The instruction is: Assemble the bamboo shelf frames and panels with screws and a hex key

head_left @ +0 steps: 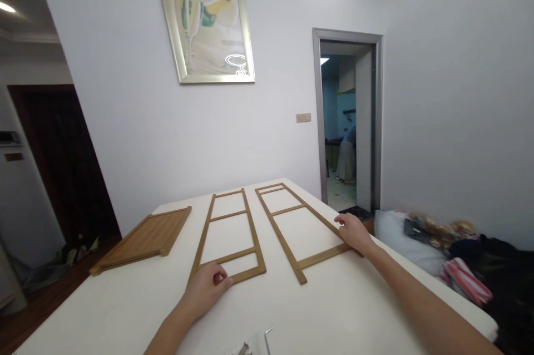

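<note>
Touching wooden frames (pixel 228 216), left hand (pixel 205 288) loosely curled, right hand (pixel 354 231) part-open

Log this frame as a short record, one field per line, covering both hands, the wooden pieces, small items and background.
left hand: at the near end of the left frame
right hand: at the outer rail of the right frame, near its lower end
frames: lying flat side by side, apart
slatted panel: left of both frames
surface: white table
small items: hex key beside a clear bag, partly cut off
background: framed picture; person beyond the doorway
</note>
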Demonstrator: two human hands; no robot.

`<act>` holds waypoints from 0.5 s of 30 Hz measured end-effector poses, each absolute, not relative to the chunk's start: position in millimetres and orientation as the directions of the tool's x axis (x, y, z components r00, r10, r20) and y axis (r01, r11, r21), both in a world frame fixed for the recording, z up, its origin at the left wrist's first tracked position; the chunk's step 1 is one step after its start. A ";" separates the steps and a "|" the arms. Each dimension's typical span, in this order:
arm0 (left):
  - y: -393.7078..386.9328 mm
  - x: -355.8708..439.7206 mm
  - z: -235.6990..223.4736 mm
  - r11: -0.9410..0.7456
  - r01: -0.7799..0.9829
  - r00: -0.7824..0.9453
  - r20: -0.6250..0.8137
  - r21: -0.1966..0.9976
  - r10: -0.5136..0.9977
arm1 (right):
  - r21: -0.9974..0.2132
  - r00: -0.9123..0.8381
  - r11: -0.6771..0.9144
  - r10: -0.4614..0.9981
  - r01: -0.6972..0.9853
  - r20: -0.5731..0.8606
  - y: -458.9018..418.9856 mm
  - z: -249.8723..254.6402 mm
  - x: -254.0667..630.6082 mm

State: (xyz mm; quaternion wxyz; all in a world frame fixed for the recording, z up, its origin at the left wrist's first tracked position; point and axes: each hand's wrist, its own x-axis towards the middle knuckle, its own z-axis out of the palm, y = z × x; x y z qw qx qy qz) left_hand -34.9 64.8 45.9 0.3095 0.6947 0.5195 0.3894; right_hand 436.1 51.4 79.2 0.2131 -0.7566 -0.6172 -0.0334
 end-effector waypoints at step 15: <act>80.6 -67.9 54.5 -0.101 0.879 -0.087 0.366 0.465 0.927 | -0.250 0.200 -0.145 0.957 0.957 0.210 55.8 57.5 428.8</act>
